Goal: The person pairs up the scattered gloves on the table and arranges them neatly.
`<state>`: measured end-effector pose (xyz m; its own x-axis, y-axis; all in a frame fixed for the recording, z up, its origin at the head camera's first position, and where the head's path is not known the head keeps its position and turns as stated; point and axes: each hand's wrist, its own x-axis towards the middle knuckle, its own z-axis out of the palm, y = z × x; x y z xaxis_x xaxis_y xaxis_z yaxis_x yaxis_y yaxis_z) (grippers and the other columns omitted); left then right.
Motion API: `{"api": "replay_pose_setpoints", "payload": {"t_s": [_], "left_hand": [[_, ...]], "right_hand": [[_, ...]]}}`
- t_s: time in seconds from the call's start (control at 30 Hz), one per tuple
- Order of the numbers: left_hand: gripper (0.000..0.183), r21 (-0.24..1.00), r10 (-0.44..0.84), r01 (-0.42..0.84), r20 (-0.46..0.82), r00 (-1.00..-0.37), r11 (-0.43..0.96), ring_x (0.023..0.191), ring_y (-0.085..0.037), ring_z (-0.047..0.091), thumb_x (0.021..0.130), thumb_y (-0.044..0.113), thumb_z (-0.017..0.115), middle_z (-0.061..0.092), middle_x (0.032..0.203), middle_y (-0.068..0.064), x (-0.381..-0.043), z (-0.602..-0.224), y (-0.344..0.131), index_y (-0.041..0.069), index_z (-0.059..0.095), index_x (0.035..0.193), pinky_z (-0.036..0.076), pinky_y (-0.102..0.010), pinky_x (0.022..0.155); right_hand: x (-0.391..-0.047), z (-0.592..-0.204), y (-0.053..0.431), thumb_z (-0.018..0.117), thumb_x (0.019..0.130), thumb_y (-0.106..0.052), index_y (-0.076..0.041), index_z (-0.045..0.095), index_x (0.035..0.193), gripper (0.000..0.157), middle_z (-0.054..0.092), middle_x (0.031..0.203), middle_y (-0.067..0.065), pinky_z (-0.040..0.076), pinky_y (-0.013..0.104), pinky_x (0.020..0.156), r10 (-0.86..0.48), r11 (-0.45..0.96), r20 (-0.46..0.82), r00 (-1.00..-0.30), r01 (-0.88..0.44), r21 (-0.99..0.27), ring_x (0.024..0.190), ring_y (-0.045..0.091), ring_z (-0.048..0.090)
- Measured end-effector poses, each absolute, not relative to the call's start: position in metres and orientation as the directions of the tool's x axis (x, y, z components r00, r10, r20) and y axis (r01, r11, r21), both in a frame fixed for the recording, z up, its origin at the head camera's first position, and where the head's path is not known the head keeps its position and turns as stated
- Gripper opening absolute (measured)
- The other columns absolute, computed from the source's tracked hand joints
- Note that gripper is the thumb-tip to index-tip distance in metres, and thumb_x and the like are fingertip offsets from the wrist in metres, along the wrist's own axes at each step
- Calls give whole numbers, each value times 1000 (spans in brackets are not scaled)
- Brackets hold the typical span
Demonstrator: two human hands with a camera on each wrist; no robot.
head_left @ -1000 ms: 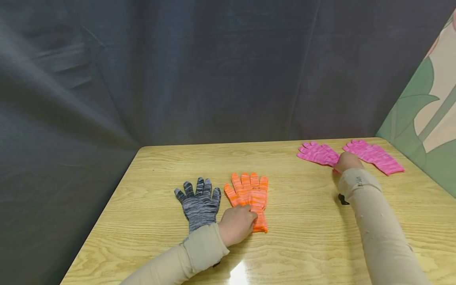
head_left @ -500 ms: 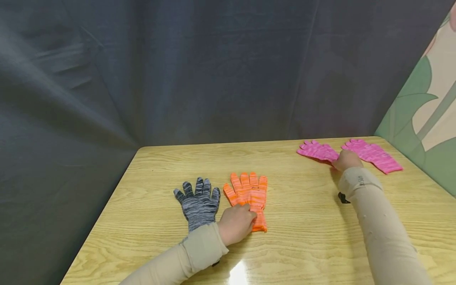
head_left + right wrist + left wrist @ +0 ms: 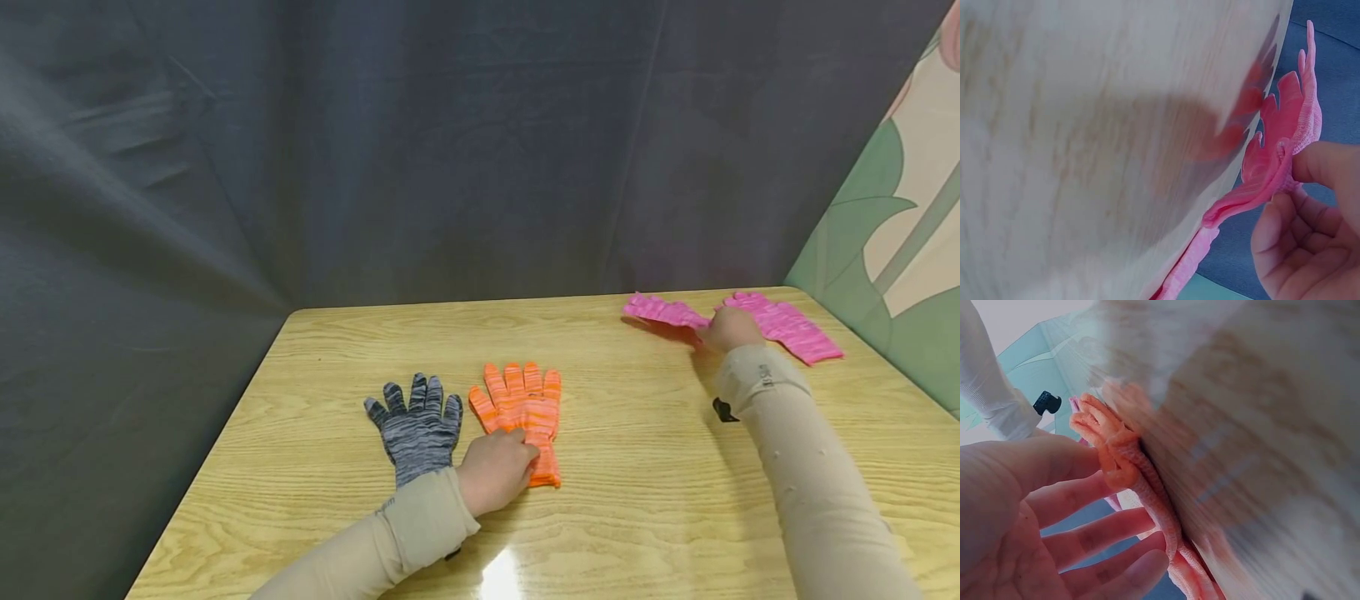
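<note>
My left hand (image 3: pixel 495 472) rests at the wrist part of an orange knit glove (image 3: pixel 521 410) lying palm-flat, fingers away from me. In the left wrist view, its thumb and index finger pinch a raised fold of the orange glove (image 3: pixel 1122 447), while the other fingers are spread loosely. At the far right, my right hand (image 3: pixel 732 330) pinches the cuff end of a pink knit glove (image 3: pixel 663 312). The right wrist view shows this pink glove (image 3: pixel 1304 128) raised off the table, its fingers splayed and reflected in the surface.
A second pink glove (image 3: pixel 795 329) lies just right of my right hand. Left of the orange glove lies a grey-black glove (image 3: pixel 420 437), its cuff hidden behind my left sleeve. The wooden table (image 3: pixel 337 342) ends at a dark curtain (image 3: pixel 465 150); a patterned wall (image 3: pixel 862 225) stands right.
The right hand has lifted the left-hand pink glove off the table; its shadow now shows beneath. The left hand and the orange glove have stayed in place.
</note>
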<state>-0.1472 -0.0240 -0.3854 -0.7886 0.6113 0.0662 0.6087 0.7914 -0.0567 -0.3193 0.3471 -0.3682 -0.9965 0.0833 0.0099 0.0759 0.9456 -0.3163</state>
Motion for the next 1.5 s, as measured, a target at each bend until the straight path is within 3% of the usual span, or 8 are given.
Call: {"api": "replay_pose_setpoints", "payload": {"t_s": [0.1,0.17,0.27,0.83,1.13,1.5], "left_hand": [[12,-53,613,611,66,-787,790,70,-12,61,88,25,64,63,85,4,-147,-385,-24,22,71,97,45,-22,51],[12,-54,614,612,69,-786,789,70,-12,60,88,25,64,63,85,3,-147,-385,-24,22,71,97,45,-22,51],[12,-53,612,610,67,-788,791,71,-12,61,88,25,64,63,85,3,-148,-385,-23,22,71,97,45,-22,50],[13,-45,606,604,55,-794,796,70,-11,61,88,27,63,64,87,4,-149,-387,-24,22,71,98,44,-21,49],[13,-54,610,607,63,-790,793,69,-11,60,89,26,63,64,86,4,-148,-387,-24,23,71,98,43,-21,47],[13,-63,622,619,68,-780,783,72,-12,62,88,25,63,66,90,2,-148,-386,-25,22,71,98,46,-22,50]], "right_hand": [[-318,-365,345,55,87,-19,4,54,65,31,53,63,16,39,32,54,78,941,2,-997,73,-330,59,24,46],[-318,-364,345,55,88,-20,-3,46,61,33,40,56,4,35,30,51,74,937,-10,-997,73,-341,56,19,41],[-317,-361,345,56,88,-23,-9,41,58,37,35,54,0,32,28,50,76,938,-1,-997,72,-339,54,17,38],[-307,-351,340,52,91,-31,-6,47,60,40,36,53,-2,31,27,49,85,927,22,-996,71,-368,54,16,39],[-305,-348,339,53,88,-23,-9,46,53,38,34,49,-5,30,27,47,91,915,69,-994,56,-400,50,13,35],[-306,-347,342,56,88,-23,-8,49,54,38,37,48,-5,31,28,47,105,894,76,-992,61,-445,49,13,36]]}}
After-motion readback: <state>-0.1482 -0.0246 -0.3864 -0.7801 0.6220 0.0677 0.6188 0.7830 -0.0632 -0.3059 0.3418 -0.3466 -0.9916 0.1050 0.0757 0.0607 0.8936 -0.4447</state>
